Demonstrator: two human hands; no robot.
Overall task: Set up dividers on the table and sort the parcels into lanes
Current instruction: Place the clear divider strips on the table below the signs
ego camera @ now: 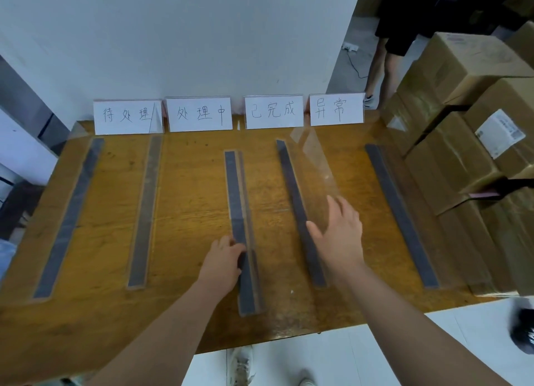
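Dividers lie in five long rows across the bench (190, 201), each a dark strip with a clear upright wall, running from 6 towards 12 o'clock. At 9 o'clock the first divider (69, 212) and second divider (146, 212) sit untouched, near the bench's left edge. The left grip (226, 255) curls its fingers on the near part of the middle divider (234, 183), grasping its strip. The right grip (339, 232) is released, with its fingers spread flat against the clear wall of the fourth divider (290, 180), which leans toward 3 o'clock. The fifth divider (398, 212) lies close to stacked boxes (462, 154) at 3 o'clock.

As I judge it, an uneven push could tip the leaning wall flat or skid its strip askew, narrowing a lane. The clear walls are hard to see, so an arm could clip one. The lanes between rows are open. The label cards (127, 115) at 12 o'clock and the boxes hem the far and right edges.
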